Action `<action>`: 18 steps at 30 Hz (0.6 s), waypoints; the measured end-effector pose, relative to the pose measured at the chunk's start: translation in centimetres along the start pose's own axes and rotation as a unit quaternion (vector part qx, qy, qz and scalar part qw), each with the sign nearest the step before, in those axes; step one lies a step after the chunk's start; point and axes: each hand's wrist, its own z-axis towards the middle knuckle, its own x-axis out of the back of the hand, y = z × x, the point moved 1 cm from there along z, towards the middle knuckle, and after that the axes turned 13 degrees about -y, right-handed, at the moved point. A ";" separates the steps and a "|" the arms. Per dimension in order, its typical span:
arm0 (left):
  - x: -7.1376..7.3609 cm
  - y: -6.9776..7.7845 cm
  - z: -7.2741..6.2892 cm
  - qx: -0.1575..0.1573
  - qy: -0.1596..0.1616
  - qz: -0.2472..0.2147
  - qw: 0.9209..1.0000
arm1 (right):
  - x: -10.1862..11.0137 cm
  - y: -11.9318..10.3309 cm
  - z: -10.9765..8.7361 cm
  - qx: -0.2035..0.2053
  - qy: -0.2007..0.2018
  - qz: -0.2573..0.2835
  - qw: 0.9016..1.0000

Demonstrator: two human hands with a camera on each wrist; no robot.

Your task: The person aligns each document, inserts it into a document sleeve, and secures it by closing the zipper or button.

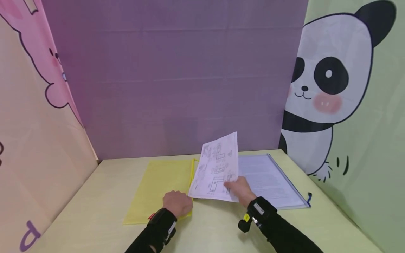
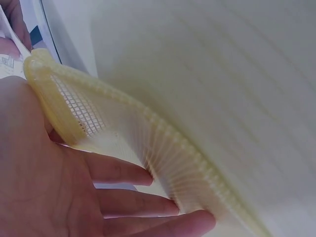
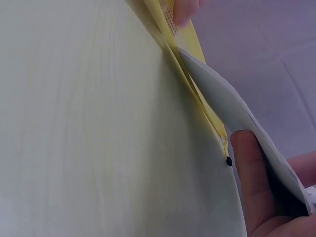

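Note:
My left hand (image 1: 178, 203) holds the opening edge of a yellow mesh zipper pouch (image 1: 155, 186) lying flat on the table. In the left wrist view the fingers (image 2: 133, 200) lie against the mesh wall at the zipper edge, and the thumb is hidden. My right hand (image 1: 242, 189) pinches a thin stack of printed paper sheets (image 1: 218, 165) by its lower right corner, thumb on top. The sheets are tilted up, with their left edge at the pouch's opening. From the right wrist view, the paper's far end meets the yellow lip of the pouch.
A clear zipper folder (image 1: 259, 179) with a printed page inside lies at the right of the pale wooden table (image 1: 88, 203), a dark blue pull at its near corner. Behind the table stands a purple partition (image 1: 177, 84); printed panels flank both sides.

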 end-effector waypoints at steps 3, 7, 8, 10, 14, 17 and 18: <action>0.0 0.0 0.0 0.000 -0.005 0.012 1.000 | -0.2 0.1 -0.3 0.002 -0.019 -0.001 1.000; 0.0 0.1 0.2 0.014 -0.013 -0.004 1.000 | -0.2 0.2 -0.8 0.004 -0.040 0.003 0.999; 0.0 0.1 0.2 0.017 -0.011 -0.012 1.000 | -0.3 0.2 -1.0 0.004 -0.046 0.007 0.999; -0.1 0.1 0.3 0.025 -0.011 -0.026 0.999 | -0.2 0.3 -1.2 0.002 -0.058 0.015 0.998; -0.1 0.1 0.3 0.033 -0.009 -0.042 0.999 | -0.2 0.3 -1.6 -0.005 -0.077 0.025 0.997; -0.1 0.1 0.2 0.036 -0.008 -0.044 0.998 | -0.2 0.4 -2.0 -0.006 -0.087 0.026 0.996; -0.1 0.1 0.2 0.036 -0.006 -0.044 0.998 | -0.2 0.4 -2.1 -0.005 -0.091 0.028 0.995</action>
